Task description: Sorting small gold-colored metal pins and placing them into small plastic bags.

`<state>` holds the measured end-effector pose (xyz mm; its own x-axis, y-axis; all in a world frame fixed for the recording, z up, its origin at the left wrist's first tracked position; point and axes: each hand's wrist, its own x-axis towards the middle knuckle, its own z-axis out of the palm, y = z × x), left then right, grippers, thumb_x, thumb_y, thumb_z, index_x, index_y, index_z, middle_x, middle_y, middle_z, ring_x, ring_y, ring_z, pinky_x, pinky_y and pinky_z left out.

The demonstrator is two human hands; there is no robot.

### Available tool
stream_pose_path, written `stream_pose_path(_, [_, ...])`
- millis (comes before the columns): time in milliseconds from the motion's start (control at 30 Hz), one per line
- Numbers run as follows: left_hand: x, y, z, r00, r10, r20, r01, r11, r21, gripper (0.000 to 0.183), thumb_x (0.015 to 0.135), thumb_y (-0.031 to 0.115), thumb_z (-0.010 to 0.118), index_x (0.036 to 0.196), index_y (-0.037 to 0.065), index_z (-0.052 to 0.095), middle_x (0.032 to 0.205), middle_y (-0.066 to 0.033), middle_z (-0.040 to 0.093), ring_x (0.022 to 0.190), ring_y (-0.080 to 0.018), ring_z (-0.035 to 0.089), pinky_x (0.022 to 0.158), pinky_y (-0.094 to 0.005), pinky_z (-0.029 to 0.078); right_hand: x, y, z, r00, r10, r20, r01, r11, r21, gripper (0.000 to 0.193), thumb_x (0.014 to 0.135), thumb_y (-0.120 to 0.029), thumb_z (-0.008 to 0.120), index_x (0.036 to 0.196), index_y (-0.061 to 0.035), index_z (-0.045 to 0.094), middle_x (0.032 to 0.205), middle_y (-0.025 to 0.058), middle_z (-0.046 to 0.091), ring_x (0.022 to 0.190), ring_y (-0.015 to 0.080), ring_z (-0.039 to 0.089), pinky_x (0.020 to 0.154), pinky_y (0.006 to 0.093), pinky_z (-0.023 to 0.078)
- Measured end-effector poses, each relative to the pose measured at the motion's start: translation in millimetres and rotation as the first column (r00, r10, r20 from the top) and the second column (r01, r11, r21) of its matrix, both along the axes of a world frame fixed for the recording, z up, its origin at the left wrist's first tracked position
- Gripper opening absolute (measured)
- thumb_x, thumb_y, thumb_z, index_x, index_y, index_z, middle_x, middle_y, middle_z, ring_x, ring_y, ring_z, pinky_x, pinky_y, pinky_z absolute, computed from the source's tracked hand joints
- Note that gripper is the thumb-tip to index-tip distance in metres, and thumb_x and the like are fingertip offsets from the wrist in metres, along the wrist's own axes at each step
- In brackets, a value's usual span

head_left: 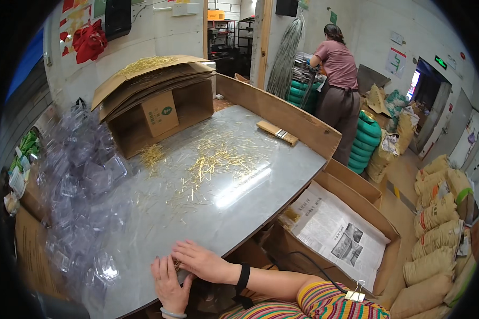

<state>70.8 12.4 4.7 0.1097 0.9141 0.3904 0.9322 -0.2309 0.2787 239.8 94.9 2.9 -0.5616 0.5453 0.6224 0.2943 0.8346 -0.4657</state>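
My left hand (pixel 170 284) and right hand (pixel 203 261) meet near the front edge of the bench (pixel 197 228), with a small bunch of thin golden strips (pixel 176 265) just showing between them. The left fingers stand nearly straight, the thumb apart from them; the right fingers lie bent across from above. Whether either hand really pinches the bunch, I cannot tell, since my own knuckles hide most of it.

To handle it well, I'd let the two palms work as facing walls, pressing evenly and lightly so the strips line up rather than bend or spray out sideways. The edge is close, so I'd want the bunch over the bench top, where a dropped strip is easy to pick up. The loose golden strips (pixel 213 162) lie scattered well ahead, crossing every way, and the clear plastic boxes (pixel 90 175) heaped on my left call for a careful elbow
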Motion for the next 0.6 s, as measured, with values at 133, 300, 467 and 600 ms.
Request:
stream_pose_path(133, [-2.6, -2.9, -11.1, 1.000, -0.015, -0.021, 0.016, 0.997, 0.073, 0.076, 0.088, 0.039, 0.070, 0.143, -0.006, 0.042, 0.147, -0.0202, 0.043, 0.141, -0.0443, 0.034, 0.118, -0.0542, 0.028, 3.6, -4.8, 1.9, 0.993, 0.088, 0.073, -0.082, 0.994, -0.075, 0.048, 0.090, -0.013, 0.065, 0.134, 0.0019, 0.051, 0.136, 0.0201, 0.054, 0.131, 0.0382, 0.049, 0.114, 0.0473, 0.037])
stream_pose_path(300, [-14.3, -8.0, -14.7, 0.997, -0.011, -0.075, 0.014, 0.999, 0.038, 0.082, 0.082, 0.033, 0.072, 0.144, -0.007, 0.038, 0.144, -0.0249, 0.045, 0.138, -0.0471, 0.036, 0.117, -0.0576, 0.028, -9.3, -14.5, 18.1, 0.968, 0.061, 0.242, -0.054, 0.998, -0.033, 0.062, 0.089, -0.028, 0.067, 0.141, 0.0003, 0.046, 0.142, 0.0208, 0.049, 0.137, 0.0391, 0.042, 0.117, 0.0504, 0.031])
stream_pose_path(467, [-3.0, 0.6, 14.0, 0.987, -0.107, 0.118, 0.109, 0.994, -0.006, 0.107, 0.069, 0.035, 0.079, 0.149, -0.010, 0.024, 0.149, -0.0262, 0.039, 0.139, -0.0424, 0.037, 0.119, -0.0508, 0.029, 6.5, -12.2, 25.7, 0.938, -0.012, 0.347, 0.031, 0.998, -0.051, 0.074, 0.086, -0.041, 0.071, 0.143, -0.0015, 0.046, 0.152, 0.0232, 0.039, 0.142, 0.0480, 0.030, 0.118, 0.0574, 0.024])
stream_pose_path(600, [-17.0, -8.9, 11.0, 0.953, -0.134, 0.272, 0.129, 0.991, 0.035, 0.116, 0.073, 0.028, 0.074, 0.153, -0.011, 0.000, 0.154, -0.0245, 0.038, 0.143, -0.0411, 0.035, 0.122, -0.0503, 0.019, -9.1, -23.5, 30.4, 0.957, -0.150, 0.248, 0.154, 0.988, 0.002, 0.068, 0.083, -0.041, 0.074, 0.137, -0.0050, 0.054, 0.150, 0.0223, 0.039, 0.143, 0.0478, 0.027, 0.116, 0.0631, 0.021])
